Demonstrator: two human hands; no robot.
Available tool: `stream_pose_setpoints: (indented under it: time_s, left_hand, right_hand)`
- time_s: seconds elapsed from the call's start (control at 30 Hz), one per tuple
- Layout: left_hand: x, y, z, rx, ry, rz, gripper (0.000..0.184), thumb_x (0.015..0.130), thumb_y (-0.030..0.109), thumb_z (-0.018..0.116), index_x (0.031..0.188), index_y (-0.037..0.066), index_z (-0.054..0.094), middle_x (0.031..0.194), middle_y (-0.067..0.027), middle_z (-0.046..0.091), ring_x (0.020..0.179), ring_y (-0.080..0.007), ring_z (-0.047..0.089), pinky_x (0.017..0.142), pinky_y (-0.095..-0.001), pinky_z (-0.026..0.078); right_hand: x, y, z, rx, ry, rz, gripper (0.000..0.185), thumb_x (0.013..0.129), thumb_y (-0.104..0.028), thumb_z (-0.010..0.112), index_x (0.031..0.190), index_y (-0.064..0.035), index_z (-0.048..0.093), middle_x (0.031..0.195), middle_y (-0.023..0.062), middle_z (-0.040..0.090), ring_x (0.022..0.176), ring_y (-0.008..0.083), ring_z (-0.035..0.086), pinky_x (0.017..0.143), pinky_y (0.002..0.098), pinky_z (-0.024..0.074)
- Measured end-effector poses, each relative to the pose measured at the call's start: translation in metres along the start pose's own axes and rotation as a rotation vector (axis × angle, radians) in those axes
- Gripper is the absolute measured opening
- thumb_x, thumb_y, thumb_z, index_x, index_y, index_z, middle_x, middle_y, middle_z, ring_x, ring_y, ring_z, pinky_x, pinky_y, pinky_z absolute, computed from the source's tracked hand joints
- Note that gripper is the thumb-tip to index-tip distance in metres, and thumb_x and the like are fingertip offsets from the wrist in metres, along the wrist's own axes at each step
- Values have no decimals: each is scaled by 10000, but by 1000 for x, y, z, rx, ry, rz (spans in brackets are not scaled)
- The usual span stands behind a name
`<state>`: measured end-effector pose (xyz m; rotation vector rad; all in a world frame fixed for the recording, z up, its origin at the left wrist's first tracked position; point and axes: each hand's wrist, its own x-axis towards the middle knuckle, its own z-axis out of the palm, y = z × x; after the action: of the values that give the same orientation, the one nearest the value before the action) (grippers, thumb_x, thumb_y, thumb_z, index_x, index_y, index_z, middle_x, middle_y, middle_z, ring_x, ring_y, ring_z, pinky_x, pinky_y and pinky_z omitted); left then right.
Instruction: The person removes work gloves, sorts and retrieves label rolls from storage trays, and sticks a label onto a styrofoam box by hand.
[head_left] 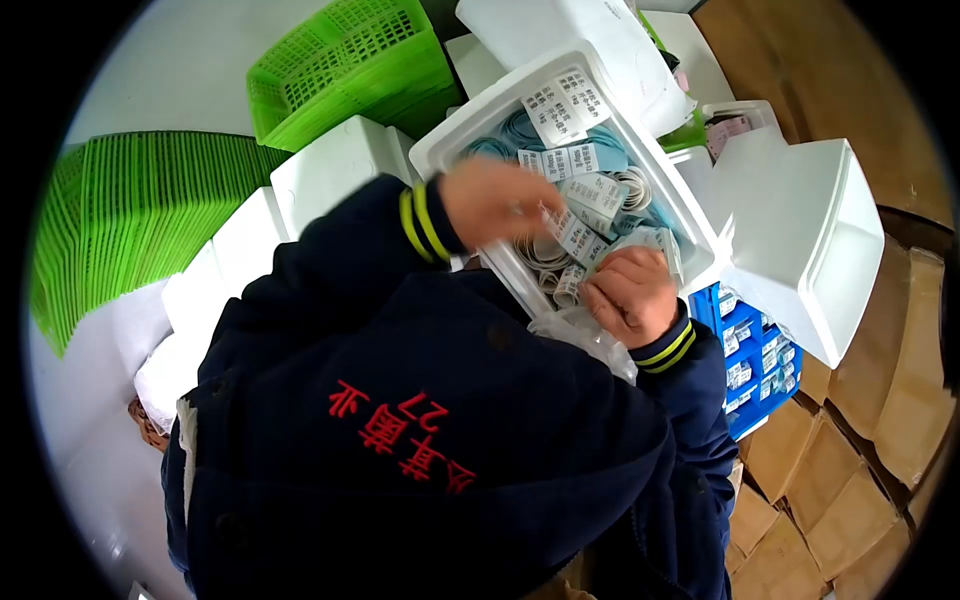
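A white plastic bin (455,140) holds several rolls of printed labels (600,200), some with white text strips and some with pale blue edges. My left hand (500,203) is over the bin's near left side, smeared by motion, so its finger positions are unclear. Lower right, my right hand (632,290) has its fingers curled in at the bin's near edge, beside a label roll (650,243); what they grip is hidden. Just below that hand lies a clear plastic bag (590,335). A printed paper sheet (562,108) is at the bin's far end.
Green plastic baskets (350,70) are stacked at the upper left, with more nested green baskets (130,220) further left. White bins (335,175) stand between them. At right are another white bin (800,240), a blue rack (750,350) with small label rolls, and cardboard boxes (840,480).
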<state>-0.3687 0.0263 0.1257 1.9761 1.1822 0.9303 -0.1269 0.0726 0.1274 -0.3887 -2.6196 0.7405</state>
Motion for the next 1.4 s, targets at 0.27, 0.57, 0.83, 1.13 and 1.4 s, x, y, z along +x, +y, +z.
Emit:
stream_pose_setpoints:
  time_s: [0.27,0.57,0.83,1.13,1.4]
  left_hand:
    - [-1,-20,-27,252,10,-158,280,717,217,695,933,68,597,794,-72,583,655,-201,570,568,-275,445]
    - [18,-22,-10,615,-226,-33,143,769,181,583,903,134,565,760,-31,521,688,-235,563,578,-340,449]
    - [34,-24,-13,552,41,164,127,748,150,609,865,126,569,757,-28,524,660,-221,561,546,-312,446]
    - [29,-7,-5,739,-718,-396,309,636,337,693,794,81,621,797,-78,604,755,-288,606,628,-388,484]
    - [38,-36,-21,580,-538,-399,162,762,206,561,768,59,630,719,-119,608,733,-303,585,652,-383,458]
  right_hand:
    - [-1,0,0,51,24,68,80,651,-96,659,707,-58,615,690,37,571,738,209,559,696,316,391]
    - [16,-4,-6,-145,-192,56,222,684,-128,618,901,-89,596,668,43,577,667,227,528,635,344,390]
    - [28,3,14,-245,-217,405,444,733,-210,582,1153,-100,490,508,117,523,543,300,554,487,404,443]
    - [24,9,13,-176,-150,441,452,758,-225,582,1161,-51,478,519,146,522,505,311,548,471,411,444]
    - [22,9,11,-150,-141,484,400,767,-239,570,1138,-101,506,545,159,532,536,318,561,488,410,451]
